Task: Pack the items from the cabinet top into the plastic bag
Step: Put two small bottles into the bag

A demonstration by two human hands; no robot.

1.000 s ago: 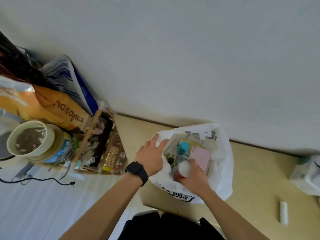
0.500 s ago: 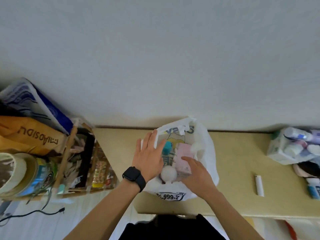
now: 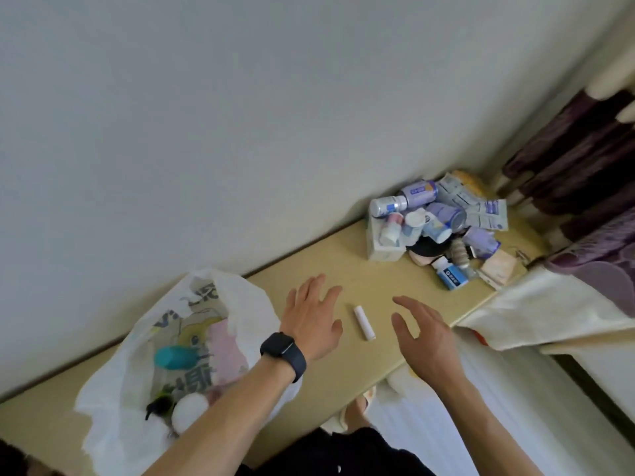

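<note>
A white plastic bag (image 3: 113,379) stands open on the yellowish cabinet top (image 3: 343,269) at the left, holding a teal-capped bottle (image 3: 171,357), a pink notebook (image 3: 223,348) and a white-capped bottle (image 3: 189,412). A small white tube (image 3: 364,322) lies on the cabinet top between my hands. My left hand (image 3: 312,321), a black watch on its wrist, hovers open just left of the tube. My right hand (image 3: 424,338) is open just right of it. Neither hand touches the tube.
A pile of bottles, jars and sachets (image 3: 443,228) with a white box (image 3: 383,245) sits at the far right end of the cabinet top near the wall. Purple curtain (image 3: 584,159) and a cream cloth (image 3: 536,310) hang at the right. The cabinet's front edge runs below my hands.
Both hands left the bag and moved right, out over the cabinet top beside the white tube. The white-capped bottle stays in the bag. The view swung right.
</note>
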